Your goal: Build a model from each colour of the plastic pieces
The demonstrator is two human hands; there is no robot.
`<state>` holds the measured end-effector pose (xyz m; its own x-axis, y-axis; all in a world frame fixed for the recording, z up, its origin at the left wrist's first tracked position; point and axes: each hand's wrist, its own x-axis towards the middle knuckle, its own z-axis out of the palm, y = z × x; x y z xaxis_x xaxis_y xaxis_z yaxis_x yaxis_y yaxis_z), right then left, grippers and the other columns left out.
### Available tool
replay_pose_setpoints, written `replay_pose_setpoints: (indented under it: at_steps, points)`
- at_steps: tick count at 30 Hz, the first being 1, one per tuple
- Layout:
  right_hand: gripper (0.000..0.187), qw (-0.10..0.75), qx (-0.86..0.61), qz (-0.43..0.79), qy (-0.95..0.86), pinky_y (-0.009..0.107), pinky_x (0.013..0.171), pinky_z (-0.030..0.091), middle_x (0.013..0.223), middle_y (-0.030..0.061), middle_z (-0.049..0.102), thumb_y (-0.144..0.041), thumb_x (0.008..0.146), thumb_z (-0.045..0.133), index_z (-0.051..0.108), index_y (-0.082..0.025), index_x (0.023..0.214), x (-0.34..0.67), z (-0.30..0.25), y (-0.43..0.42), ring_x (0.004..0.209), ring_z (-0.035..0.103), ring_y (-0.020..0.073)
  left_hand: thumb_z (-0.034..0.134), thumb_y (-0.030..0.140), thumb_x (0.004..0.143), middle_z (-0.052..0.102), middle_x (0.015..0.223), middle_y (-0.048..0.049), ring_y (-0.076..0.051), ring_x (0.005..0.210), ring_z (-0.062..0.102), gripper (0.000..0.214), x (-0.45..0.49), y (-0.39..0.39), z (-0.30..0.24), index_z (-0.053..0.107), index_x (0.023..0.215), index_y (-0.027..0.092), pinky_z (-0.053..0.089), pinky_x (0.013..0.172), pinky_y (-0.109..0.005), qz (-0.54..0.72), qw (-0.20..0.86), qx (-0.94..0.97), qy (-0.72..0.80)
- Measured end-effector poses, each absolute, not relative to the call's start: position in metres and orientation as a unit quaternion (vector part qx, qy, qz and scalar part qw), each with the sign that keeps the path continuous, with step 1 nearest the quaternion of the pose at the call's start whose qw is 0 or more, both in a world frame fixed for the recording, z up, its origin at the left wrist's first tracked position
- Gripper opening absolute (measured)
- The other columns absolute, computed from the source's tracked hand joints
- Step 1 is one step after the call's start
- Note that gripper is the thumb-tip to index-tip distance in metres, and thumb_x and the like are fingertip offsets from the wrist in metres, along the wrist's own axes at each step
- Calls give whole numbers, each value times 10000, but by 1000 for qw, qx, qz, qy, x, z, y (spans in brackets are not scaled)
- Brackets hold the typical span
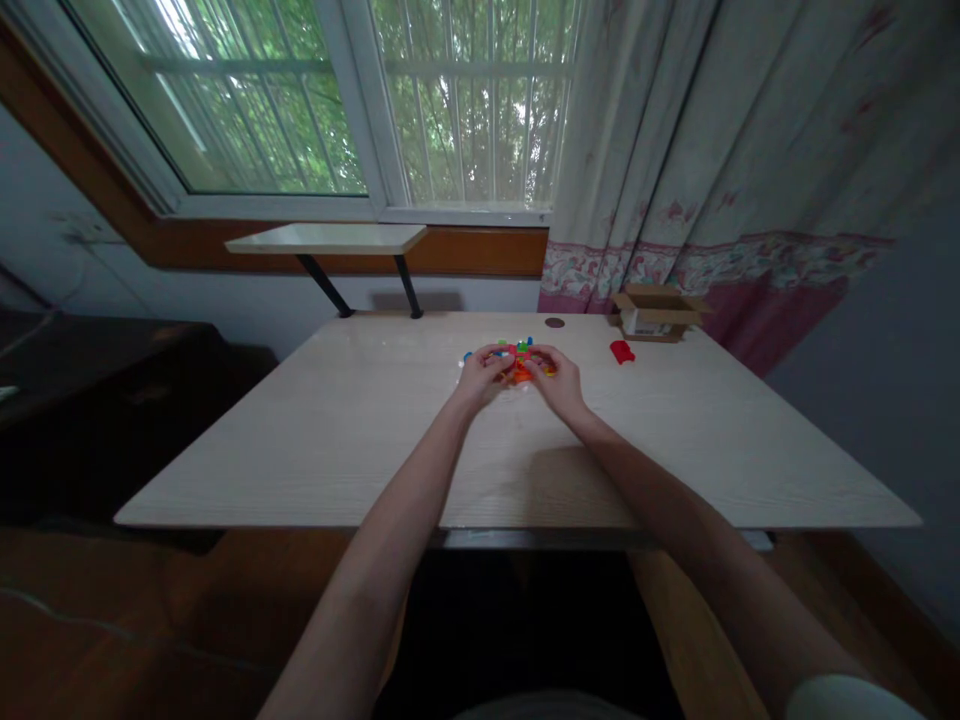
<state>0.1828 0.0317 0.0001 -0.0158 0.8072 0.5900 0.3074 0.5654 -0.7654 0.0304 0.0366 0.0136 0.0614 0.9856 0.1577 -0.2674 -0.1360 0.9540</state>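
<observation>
Near the far middle of the table, my left hand [484,372] and my right hand [557,378] meet over a small heap of brightly coloured plastic pieces [522,377]. Red, orange, green, blue and yellow show between and around the fingers. Both hands are closed in a pinch, thumbs facing each other, with a small pinkish-red plastic piece [513,350] between them. Its exact shape is too small to make out, and the fingers cover part of it. Farther right lies a separate flat red piece [622,351], apart from both hands.
An open cardboard box [657,314] stands at the table's back right corner, by the curtain [660,180]. A raised shelf [330,239] on black legs is at the back left. Behind the hands, a round dark cover [554,323] is set in the pale wooden table [315,440].
</observation>
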Motion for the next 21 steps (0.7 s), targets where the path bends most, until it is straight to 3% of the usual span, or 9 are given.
replay_pose_setpoints:
  at_steps: [11,21]
  points:
    - [308,595,-388,298,-638,326,830,507,982,70,676,-403,765,590,630,-183,977,183,-7,41,859,637,161,765,355,533,649,670,-15,-117,574,593,437,27,35,13,620,887,145,444,507,-204,572,534,497,376]
    - [407,591,-363,434,-575,353,768,537,1002,99,678,-446,754,575,600,-162,1045,181,-16,50,856,657,187,761,298,566,672,671,-35,-113,482,585,403,30,33,14,643,911,126,437,447,-212,550,601,480,325]
